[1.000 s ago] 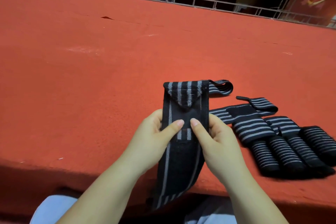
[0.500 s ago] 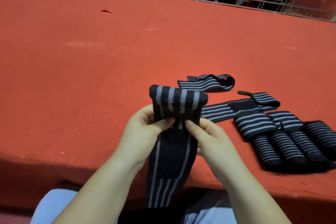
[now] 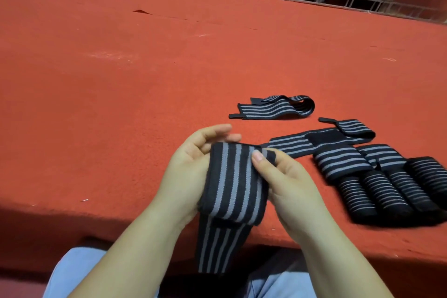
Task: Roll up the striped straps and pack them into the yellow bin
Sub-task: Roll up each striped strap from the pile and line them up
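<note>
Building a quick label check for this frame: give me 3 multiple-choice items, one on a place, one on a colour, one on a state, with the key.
1. Where do the finished rolls lie?
A. on the red surface to the person's right
B. in a yellow bin
C. on the person's lap

2. What colour are the stripes on the strap in the hands?
A. yellow
B. grey
C. white on red

3. How far rolled is the strap in the hands?
A. fully rolled, no tail
B. flat, not started
C. partly rolled, tail hanging down

Key:
1 A: the dark rolls sit side by side on the red surface at right; no bin shows.
2 B: grey lines run along black fabric.
3 C: the left hand and right hand hold a thick roll while a loose tail drops toward the lap.
</note>
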